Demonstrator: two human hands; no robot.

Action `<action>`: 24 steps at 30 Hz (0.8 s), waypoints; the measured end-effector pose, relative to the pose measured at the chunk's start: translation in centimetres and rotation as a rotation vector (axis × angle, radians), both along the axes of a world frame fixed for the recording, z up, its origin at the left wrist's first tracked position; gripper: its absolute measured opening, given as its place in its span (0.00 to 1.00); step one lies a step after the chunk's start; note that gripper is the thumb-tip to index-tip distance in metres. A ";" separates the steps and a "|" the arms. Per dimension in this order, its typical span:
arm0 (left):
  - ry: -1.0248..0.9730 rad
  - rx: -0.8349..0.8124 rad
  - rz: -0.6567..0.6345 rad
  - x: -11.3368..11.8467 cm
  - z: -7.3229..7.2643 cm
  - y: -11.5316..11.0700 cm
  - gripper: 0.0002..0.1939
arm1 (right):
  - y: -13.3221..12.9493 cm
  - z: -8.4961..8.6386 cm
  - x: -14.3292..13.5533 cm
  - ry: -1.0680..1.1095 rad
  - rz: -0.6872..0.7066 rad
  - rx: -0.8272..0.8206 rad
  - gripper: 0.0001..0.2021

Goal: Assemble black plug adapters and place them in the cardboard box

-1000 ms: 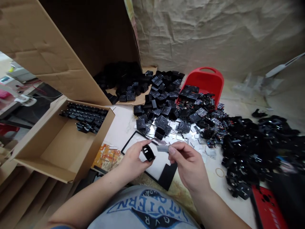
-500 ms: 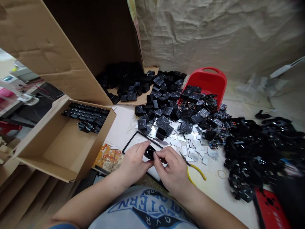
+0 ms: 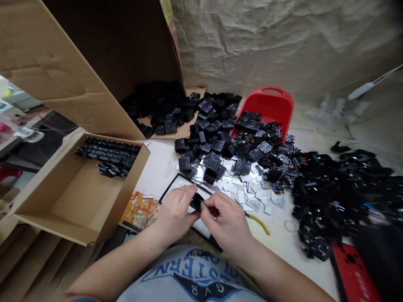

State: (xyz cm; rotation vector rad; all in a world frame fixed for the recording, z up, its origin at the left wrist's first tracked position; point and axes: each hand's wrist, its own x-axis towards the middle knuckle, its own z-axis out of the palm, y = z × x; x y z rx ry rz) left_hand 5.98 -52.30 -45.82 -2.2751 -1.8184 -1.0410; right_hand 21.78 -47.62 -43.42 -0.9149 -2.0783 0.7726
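A small glossy black part (image 3: pixel 197 201) is held between my two hands above a black-edged white panel (image 3: pixel 176 184). My left hand (image 3: pixel 178 209) grips its left side between thumb and fingers. On its right side, my right hand (image 3: pixel 225 218) pinches at the edge; the fingertips hide whatever detail they touch. Just beyond the hands lie scattered silvery square pieces (image 3: pixel 252 191) and a pile of black square housings (image 3: pixel 212 161). Yellow-handled pliers (image 3: pixel 260 222) lie right beside my right hand, partly covered by it.
An open cardboard box (image 3: pixel 78 193) at left holds rows of black parts (image 3: pixel 113 155). A red scoop-shaped container (image 3: pixel 267 105) stands behind small electronic pieces (image 3: pixel 280 155). Large black pile (image 3: pixel 333 184), rubber band (image 3: pixel 290 226) and red box (image 3: pixel 355 272) are at right.
The view has shifted slightly, so the surroundings appear a little further left. Both hands keep hold of the black part, which looks slightly turned; my right hand covers more of the pliers.
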 end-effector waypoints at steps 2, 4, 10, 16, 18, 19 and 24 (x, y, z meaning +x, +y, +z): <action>0.016 0.013 -0.028 0.1 0.0 0.0 0.22 | 0.2 0.3 0.1 -0.034 -0.010 -0.011 0.08; 0.007 0.012 -0.040 0.1 0.0 0.1 0.22 | 0.4 0.5 0.1 -0.053 -0.017 -0.031 0.08; -0.117 -0.027 -0.073 -0.3 -0.3 0.0 0.26 | 0.7 -0.9 -0.1 0.125 0.017 -0.498 0.03; -0.158 -0.124 -0.137 -0.6 -0.8 0.0 0.27 | 3.1 -2.3 1.2 0.081 0.148 -0.646 0.12; -0.216 -0.229 -0.055 -0.8 -0.9 0.1 0.27 | 6.0 -2.0 2.3 -0.048 0.094 -0.491 0.10; -0.246 -0.282 -0.004 -1.0 -0.9 0.1 0.26 | 7.6 -1.8 2.9 -0.135 -0.023 -0.367 0.11; -0.367 -0.401 0.055 -1.1 -0.5 0.0 0.21 | 13.8 -1.7 4.2 -0.638 -0.230 -0.006 0.11</action>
